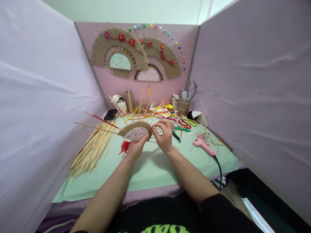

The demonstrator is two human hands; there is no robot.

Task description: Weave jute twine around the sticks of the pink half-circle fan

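Observation:
A half-round fan with a brown twine-like band, a pink spotted centre and thin sticks fanning out from its edge is held up over the table. My left hand grips it from below, thumb on the front by the spotted panel. At the fan's right edge my right hand is closed in a pinch; what lies between thumb and forefinger is too small to make out. One stick on the left side is wrapped in red. Below the fan, left of my left hand, shows a red tassel.
A pile of thin sticks covers the table's left. To the right lie green-handled pliers and a pink glue gun with a black cord. Coloured pipe cleaners, jars and a phone are behind. Two finished-looking fans hang on the back panel.

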